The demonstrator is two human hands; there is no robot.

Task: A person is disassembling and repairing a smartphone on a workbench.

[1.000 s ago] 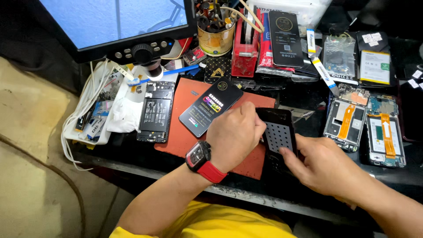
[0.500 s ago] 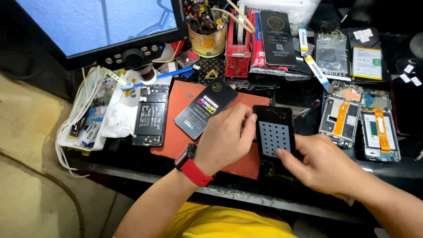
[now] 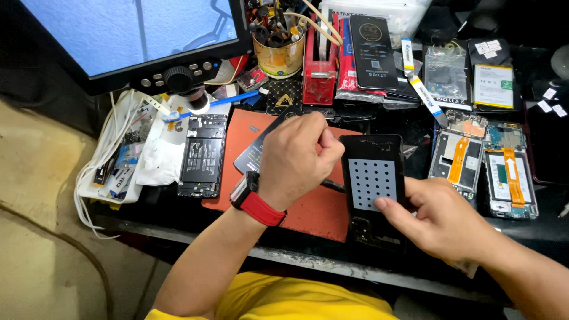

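Cables point(image 3: 98, 172) and a stripped phone frame point(image 3: 201, 155) lie at far left beside the red mat point(image 3: 314, 207). Over the mat I see my left hand point(image 3: 296, 157), red watch at the wrist, curled shut on a thin dark tool point(image 3: 333, 185) whose tip meets the black perforated phone panel point(image 3: 372, 181). My right hand point(image 3: 441, 219) steadies that panel with open, pressing fingertips; two opened phones point(image 3: 483, 166) lie further right.

Bright, even overhead light; soft shadows under the hands. The pale blue glowing monitor screen point(image 3: 118, 29) at 10 o'clock washes out; edges slightly bowed, focus sharp.
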